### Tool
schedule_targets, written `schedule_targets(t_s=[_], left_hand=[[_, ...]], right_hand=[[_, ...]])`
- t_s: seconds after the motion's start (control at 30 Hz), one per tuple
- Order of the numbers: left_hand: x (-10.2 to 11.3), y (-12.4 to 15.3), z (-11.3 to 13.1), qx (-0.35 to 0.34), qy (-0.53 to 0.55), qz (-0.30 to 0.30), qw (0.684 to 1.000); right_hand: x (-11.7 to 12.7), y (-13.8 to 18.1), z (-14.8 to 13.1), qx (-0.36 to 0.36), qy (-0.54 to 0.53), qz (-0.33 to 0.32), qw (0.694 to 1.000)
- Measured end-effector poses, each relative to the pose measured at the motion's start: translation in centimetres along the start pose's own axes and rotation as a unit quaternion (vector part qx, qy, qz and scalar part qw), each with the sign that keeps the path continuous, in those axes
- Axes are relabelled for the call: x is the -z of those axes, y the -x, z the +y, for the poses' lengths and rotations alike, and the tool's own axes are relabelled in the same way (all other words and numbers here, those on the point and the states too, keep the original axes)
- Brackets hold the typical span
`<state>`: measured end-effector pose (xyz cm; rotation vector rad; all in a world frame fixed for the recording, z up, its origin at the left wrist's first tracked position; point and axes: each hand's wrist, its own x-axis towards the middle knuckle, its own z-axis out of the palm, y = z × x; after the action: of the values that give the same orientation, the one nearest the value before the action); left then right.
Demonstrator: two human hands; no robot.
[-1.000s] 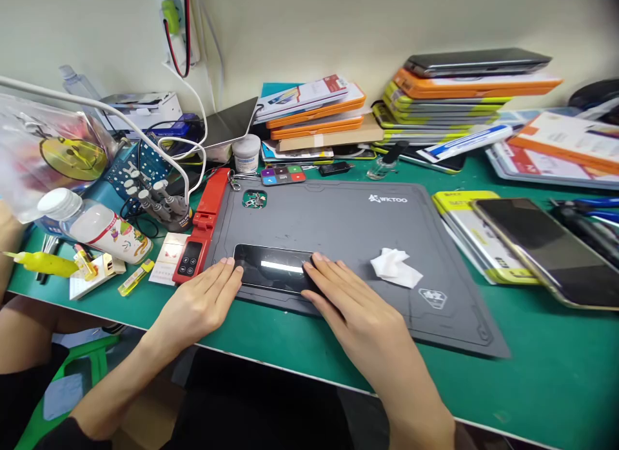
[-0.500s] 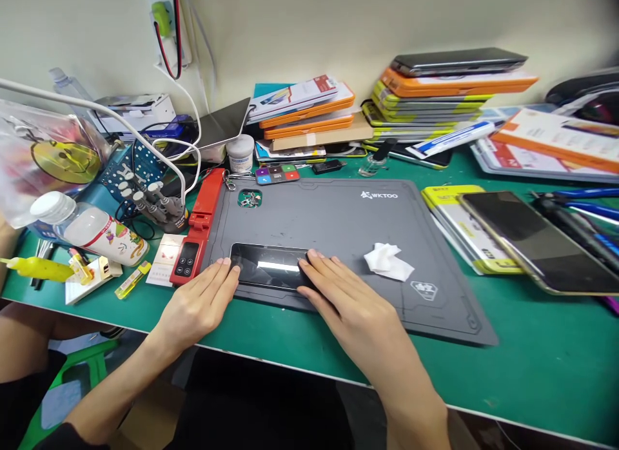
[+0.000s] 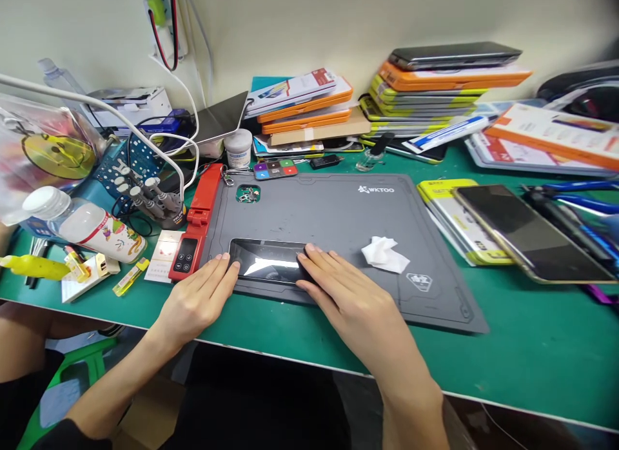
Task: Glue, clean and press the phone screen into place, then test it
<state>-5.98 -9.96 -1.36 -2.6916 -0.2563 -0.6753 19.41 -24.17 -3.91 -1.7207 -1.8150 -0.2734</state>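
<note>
A black phone (image 3: 265,260) lies screen up on the grey work mat (image 3: 338,211) near its front edge. My left hand (image 3: 196,302) rests flat with its fingers stretched out, the fingertips touching the phone's left end. My right hand (image 3: 351,295) also lies flat with fingers extended, its fingertips on the phone's right end. Neither hand grips anything. A crumpled white wipe (image 3: 383,254) sits on the mat to the right of my right hand.
A red tool (image 3: 197,223) lies along the mat's left edge beside a screwdriver stand (image 3: 149,198) and a bottle (image 3: 84,225). Stacks of orange and yellow boxes (image 3: 435,89) line the wall. Another phone (image 3: 529,232) lies at right. A small tray of screws (image 3: 248,193) sits on the mat.
Both hands stay on the phone's ends. The phone's reflection has shifted slightly and the view has drifted a little; nothing else moved.
</note>
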Motion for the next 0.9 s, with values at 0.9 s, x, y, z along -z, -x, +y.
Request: schedule_targets(t_s=[0.9], left_hand=[[0.51,0.67,-0.49,0.065,0.134,0.018,0.989]], right_hand=[[-0.01,-0.60,-0.05,-0.008,-0.006,0.003,1.000]])
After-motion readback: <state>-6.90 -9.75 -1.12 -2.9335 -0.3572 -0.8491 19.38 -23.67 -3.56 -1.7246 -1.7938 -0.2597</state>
